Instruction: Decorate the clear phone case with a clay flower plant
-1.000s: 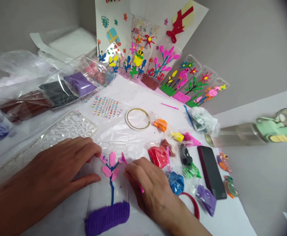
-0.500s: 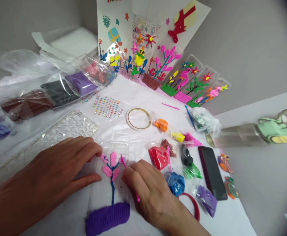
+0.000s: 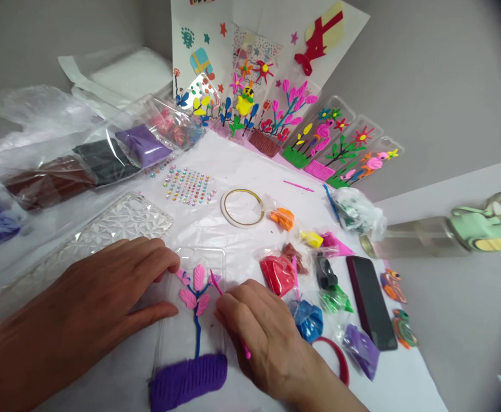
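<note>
A clear phone case (image 3: pixel 171 337) lies below my hands, bearing a clay plant with a blue stem (image 3: pixel 198 329), pink petals (image 3: pixel 199 277) and a purple ribbed base (image 3: pixel 189 380). My right hand (image 3: pixel 261 337) is closed round a thin pink modelling tool (image 3: pixel 217 282). The tool's pointed tip is at the small petal on the plant's right branch; whether it presses in, I cannot tell. At the case's left edge rests my left hand (image 3: pixel 122 292), thumb and forefinger apart, fingertips by the upper left petal, which they partly hide.
Bagged clay, including red (image 3: pixel 277 274) and blue (image 3: pixel 307 320), lies right, near a phone (image 3: pixel 371 303). A tape roll (image 3: pixel 242 208) and gem stickers (image 3: pixel 189 186) lie beyond. A textured case (image 3: pixel 122 229) is left; decorated cases (image 3: pixel 295 134) stand behind. A bottle (image 3: pixel 422 236) is right.
My right hand has shifted slightly, and the rear end of the pink tool has swung a little right and down. My left hand and the case stay put.
</note>
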The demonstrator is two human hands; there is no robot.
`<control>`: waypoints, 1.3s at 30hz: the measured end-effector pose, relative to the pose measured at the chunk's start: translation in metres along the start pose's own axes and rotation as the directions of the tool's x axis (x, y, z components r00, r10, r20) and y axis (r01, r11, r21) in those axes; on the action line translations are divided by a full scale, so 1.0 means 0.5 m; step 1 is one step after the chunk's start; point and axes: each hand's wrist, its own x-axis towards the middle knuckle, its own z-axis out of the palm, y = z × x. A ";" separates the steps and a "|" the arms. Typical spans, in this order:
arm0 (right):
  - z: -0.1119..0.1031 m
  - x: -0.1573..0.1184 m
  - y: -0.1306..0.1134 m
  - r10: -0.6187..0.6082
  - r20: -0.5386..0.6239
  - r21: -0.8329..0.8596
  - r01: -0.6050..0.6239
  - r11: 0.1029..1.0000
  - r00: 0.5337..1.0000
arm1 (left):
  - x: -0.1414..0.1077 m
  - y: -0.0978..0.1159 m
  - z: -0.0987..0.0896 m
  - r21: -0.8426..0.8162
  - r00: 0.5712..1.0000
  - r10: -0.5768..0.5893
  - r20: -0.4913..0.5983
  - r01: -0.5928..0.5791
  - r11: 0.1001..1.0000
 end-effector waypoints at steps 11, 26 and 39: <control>-0.032 -0.014 0.021 0.399 -0.079 0.310 -0.358 0.881 0.914 | 0.002 0.001 0.000 -0.019 1.000 -0.024 0.011 0.024 1.000; -0.047 -0.011 0.034 0.282 0.090 0.305 -0.296 0.905 0.955 | 0.006 0.000 -0.005 -0.013 1.000 0.014 0.012 -0.014 1.000; -0.047 -0.018 0.044 0.238 0.115 0.304 -0.262 0.916 0.964 | 0.006 -0.003 -0.009 -0.010 0.998 0.039 0.043 -0.039 0.999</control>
